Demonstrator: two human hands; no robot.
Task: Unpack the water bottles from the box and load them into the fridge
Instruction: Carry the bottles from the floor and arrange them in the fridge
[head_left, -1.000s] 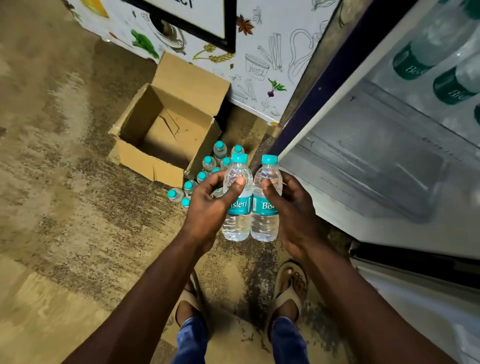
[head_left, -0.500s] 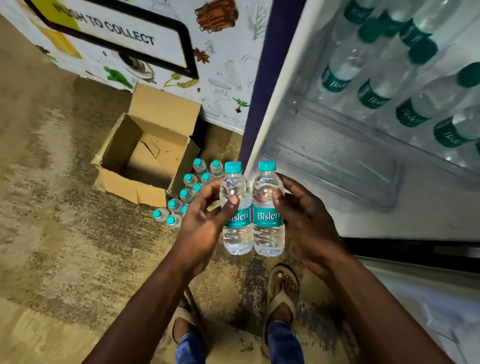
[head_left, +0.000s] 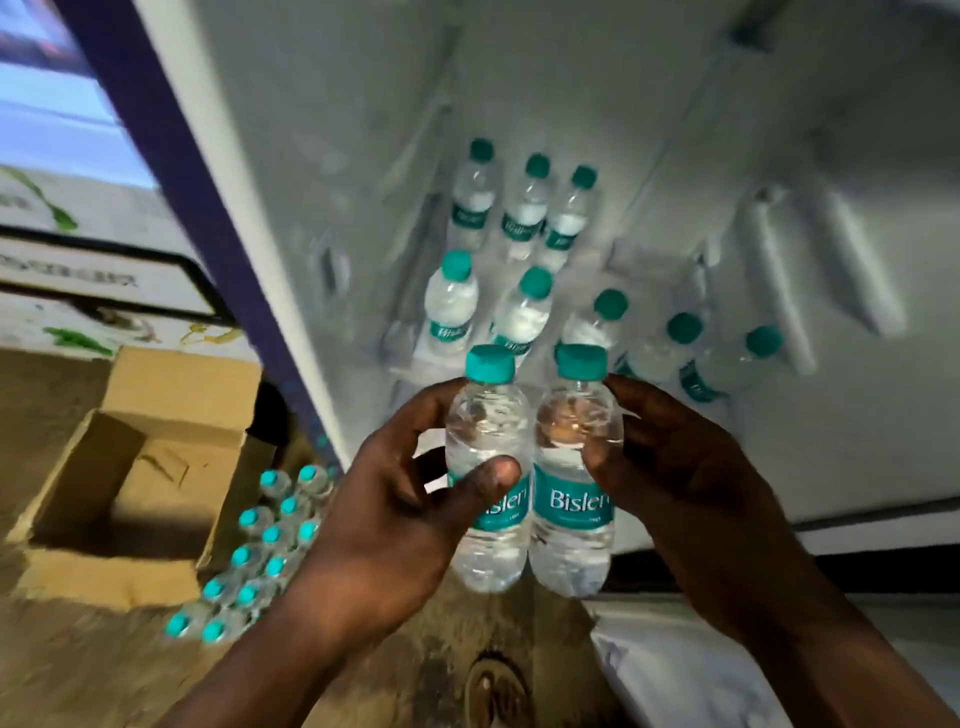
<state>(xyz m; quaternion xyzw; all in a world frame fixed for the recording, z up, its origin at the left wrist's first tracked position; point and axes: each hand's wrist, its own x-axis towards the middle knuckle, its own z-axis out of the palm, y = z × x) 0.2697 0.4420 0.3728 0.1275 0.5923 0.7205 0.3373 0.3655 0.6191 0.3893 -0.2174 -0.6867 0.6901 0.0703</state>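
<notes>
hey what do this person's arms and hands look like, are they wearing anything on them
Both arms are bare from the bottom of the frame to the fingers: no sleeves, gloves, watch, bracelets or rings show on the left hand or the right hand. Fingernails look short. The frame is motion-blurred, so finer marks cannot be told.

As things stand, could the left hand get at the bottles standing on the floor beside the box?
Probably not yet. The left hand grips a held bottle, so it is occupied. Otherwise the way looks free: the floor bottles stand uncovered beside the cardboard box, below and left of that hand.
</notes>
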